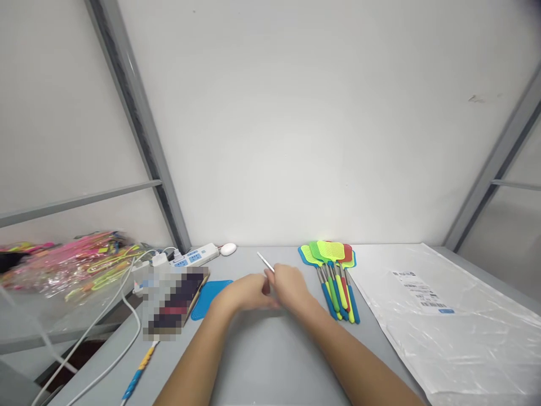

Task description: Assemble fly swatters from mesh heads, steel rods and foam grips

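My right hand is closed around a thin white stick, whose free end points up and to the left. Beside it, touching, my left hand curls with its fingers bent in toward the right; what lies inside those fingers is hidden. A blue mesh fly swatter head shows just left of my left wrist, partly covered by it. Whether its stem runs into my hand cannot be seen. To the right lies a pile of fly swatters with yellow, green, red and blue heads, their grips toward me.
A large white plastic mailing bag with a label covers the right side of the grey table. At left are a blurred-out phone-like item, white cables, a power strip and a shelf with wrapped colourful goods. A white wall stands behind.
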### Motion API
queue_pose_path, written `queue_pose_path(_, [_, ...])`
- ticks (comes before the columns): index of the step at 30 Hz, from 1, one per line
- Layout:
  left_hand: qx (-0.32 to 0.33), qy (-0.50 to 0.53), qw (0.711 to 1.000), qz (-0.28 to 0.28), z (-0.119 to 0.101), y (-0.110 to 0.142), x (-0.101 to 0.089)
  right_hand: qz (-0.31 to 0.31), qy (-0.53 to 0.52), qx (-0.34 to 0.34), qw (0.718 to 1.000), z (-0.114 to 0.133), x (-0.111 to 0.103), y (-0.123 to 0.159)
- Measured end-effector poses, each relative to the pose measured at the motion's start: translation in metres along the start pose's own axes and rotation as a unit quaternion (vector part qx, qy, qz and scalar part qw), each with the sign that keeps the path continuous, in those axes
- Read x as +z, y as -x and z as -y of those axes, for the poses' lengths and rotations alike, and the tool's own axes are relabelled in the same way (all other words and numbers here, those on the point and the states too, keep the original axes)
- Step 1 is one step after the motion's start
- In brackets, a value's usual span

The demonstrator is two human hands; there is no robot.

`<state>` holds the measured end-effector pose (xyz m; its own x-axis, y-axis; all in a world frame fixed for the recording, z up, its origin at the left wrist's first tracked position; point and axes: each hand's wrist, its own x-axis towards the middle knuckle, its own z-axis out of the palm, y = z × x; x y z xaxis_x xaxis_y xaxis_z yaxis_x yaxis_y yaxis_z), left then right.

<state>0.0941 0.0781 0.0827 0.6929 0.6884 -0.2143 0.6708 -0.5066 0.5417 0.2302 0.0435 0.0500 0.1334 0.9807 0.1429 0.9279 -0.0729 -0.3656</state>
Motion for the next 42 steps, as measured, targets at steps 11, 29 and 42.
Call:
queue_pose_path(11, [0.171,0.282,0.942,0.062,-0.046,-0.062,0.015,-0.151,-0.250,0.018,0.956,-0.037,-0.058,-0.036])
queue_pose_path(29, [0.090,0.217,0.967,-0.103,-0.003,-0.078,0.059,-0.083,-0.559,0.149,0.811,-0.162,-0.061,-0.012])
queue_pose_path(42, [0.123,0.096,0.981,-0.113,-0.004,-0.072,0.062,0.027,-0.619,0.118,0.776,-0.166,-0.037,-0.005])
